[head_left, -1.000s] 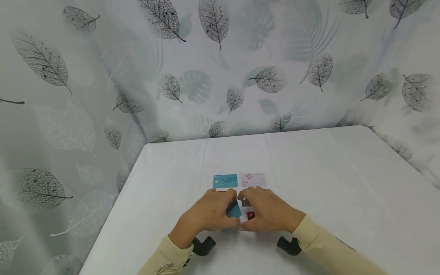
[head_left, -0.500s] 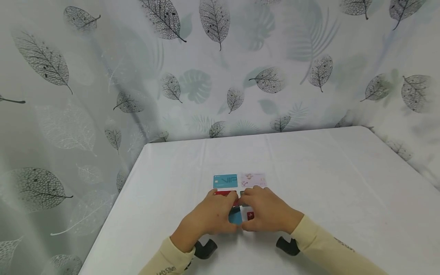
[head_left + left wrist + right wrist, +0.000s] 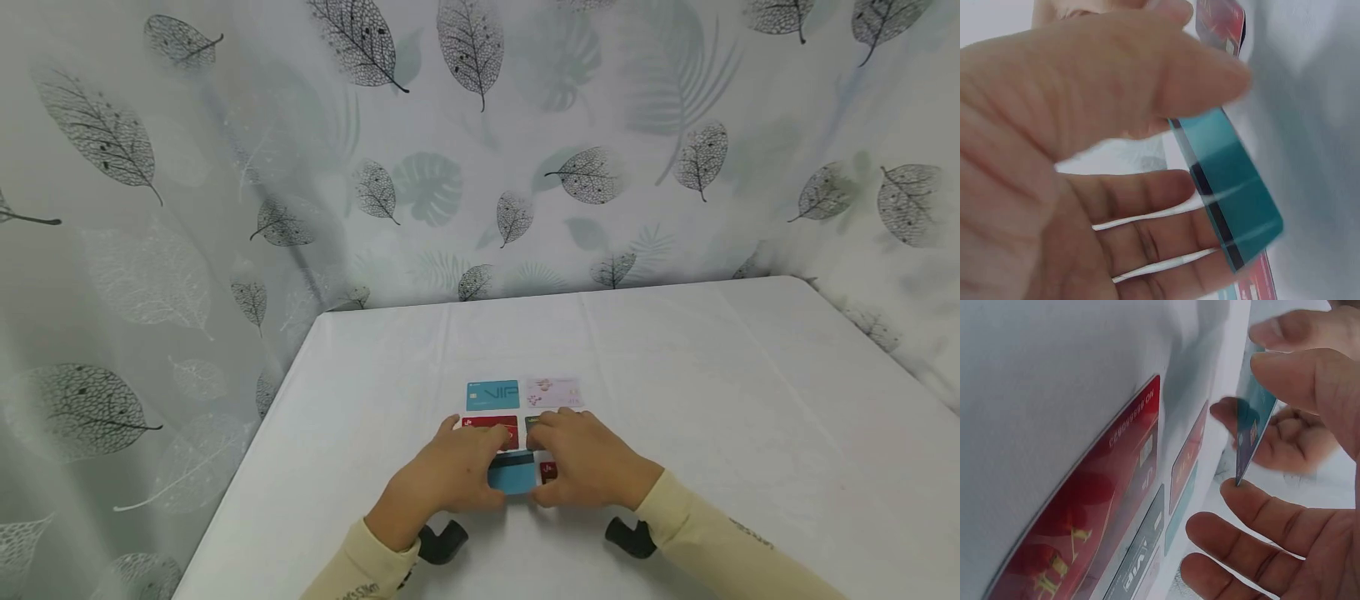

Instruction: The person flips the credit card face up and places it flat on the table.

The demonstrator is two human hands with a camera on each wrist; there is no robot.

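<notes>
A blue plastic card [image 3: 513, 477] with a dark stripe is raised between the two hands, stripe towards the far side. My left hand [image 3: 454, 468] grips its left part; in the left wrist view the thumb [image 3: 1210, 78] overlaps one end of the card [image 3: 1235, 187], fingertips at the stripe side. My right hand [image 3: 583, 460] pinches it from the right: in the right wrist view the thumb [image 3: 1285, 369] meets the upper end and the index fingertip [image 3: 1235, 489] the lower corner. The card is blurred in the left wrist view.
Beyond the hands a blue VIP card [image 3: 492, 395] and a pale pink card [image 3: 553, 392] lie side by side. Nearer are a red card [image 3: 480, 422], a dark card [image 3: 531, 423] and a card with a dark red patch [image 3: 549, 472], partly covered. White cloth covers the table [image 3: 675, 358].
The blue card has turned so its stripe lies level at the far edge, and more of it shows. My left hand has shifted slightly left, uncovering the red card; the right hand has barely moved.
</notes>
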